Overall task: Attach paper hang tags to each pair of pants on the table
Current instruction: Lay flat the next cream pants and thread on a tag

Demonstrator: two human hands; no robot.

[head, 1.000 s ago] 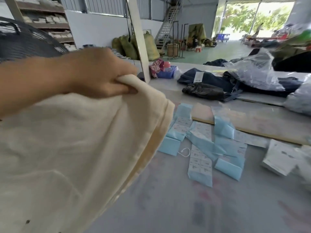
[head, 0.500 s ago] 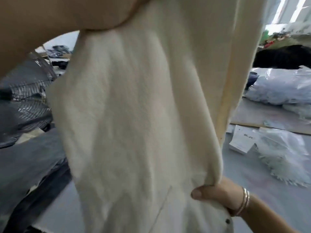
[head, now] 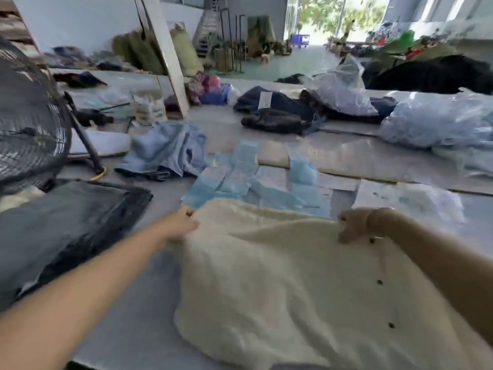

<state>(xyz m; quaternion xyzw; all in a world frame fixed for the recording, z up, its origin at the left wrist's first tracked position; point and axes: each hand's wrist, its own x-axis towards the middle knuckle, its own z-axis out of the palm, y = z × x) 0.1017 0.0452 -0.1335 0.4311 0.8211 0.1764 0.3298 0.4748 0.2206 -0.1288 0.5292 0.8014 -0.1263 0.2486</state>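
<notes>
A garment warehouse or packing floor: long work tables [head: 160, 303] strewn with folded pants [head: 165, 150], loose paper tags [head: 240, 180] and plastic bags [head: 437, 121], stuffed sacks [head: 184, 49] against the wall, a staircase [head: 205, 28] and an open loading doorway [head: 314, 20] behind.

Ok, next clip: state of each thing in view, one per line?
Cream fabric pants: spread flat on the table, far edge pinched at both corners.
Left hand: gripping the left corner.
Right hand: gripping the right corner.
Light blue paper hang tags: loose, scattered beyond the pants.
Dark grey folded pants: lying flat at left.
Light blue denim pants: crumpled.
</notes>
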